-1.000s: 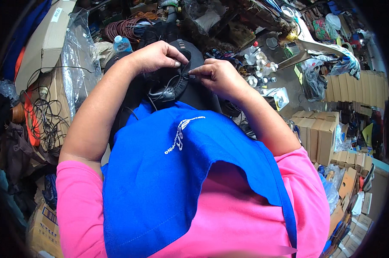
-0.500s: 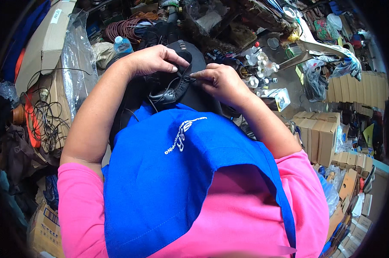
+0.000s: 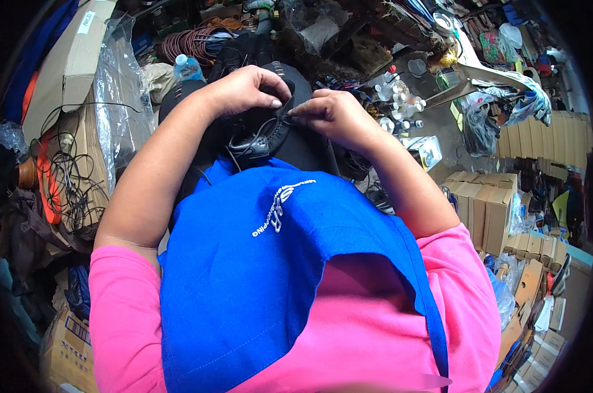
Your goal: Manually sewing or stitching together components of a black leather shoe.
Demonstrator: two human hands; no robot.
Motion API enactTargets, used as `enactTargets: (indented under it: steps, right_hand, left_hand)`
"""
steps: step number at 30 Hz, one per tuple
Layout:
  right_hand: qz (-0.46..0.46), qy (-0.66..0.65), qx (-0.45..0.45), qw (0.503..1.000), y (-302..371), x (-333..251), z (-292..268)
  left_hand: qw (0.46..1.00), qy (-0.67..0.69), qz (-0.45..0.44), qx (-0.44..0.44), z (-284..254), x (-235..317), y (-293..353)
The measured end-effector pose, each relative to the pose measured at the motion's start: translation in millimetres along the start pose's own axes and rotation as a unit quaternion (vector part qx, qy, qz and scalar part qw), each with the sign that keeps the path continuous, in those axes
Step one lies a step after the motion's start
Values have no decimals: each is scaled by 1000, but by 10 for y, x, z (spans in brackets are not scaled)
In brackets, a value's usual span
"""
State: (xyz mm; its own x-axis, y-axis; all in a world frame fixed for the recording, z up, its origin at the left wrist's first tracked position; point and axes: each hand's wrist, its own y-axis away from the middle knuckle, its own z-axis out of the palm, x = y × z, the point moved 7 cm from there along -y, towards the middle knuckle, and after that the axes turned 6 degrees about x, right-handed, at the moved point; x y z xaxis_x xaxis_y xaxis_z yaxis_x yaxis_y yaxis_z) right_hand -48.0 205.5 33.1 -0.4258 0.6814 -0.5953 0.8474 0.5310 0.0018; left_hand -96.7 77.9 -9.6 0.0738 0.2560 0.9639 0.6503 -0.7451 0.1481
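At the upper centre of the frame, a black shoe (image 3: 252, 148) with a dark lace (image 3: 265, 126) is lying just above the blue apron (image 3: 231, 275). The left hand (image 3: 247, 90) is bending its thumb and forefinger over the shoe's far part; whether that grip is holding anything, I cannot tell. The right hand (image 3: 335, 116) is pinching at the shoe's laced edge. A clear bottle (image 3: 187, 69) is standing at the upper left.
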Motion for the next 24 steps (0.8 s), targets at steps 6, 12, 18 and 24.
enactTargets:
  steps: [6,12,18,24]
  right_hand:
    - [83,-186,-70,976,-2,341,135]
    - [100,-257,-113,955,-35,481,235]
    - [100,-279,-99,950,-19,456,262]
    - [132,-321,21,938,-29,301,298]
  left_hand:
    - [987,-134,88,1,-18,52,14]
    - [988,-140,72,7,-24,62,18]
    - [988,-121,94,34,-50,36,47]
    - [977,-160,99,103,-62,134,109]
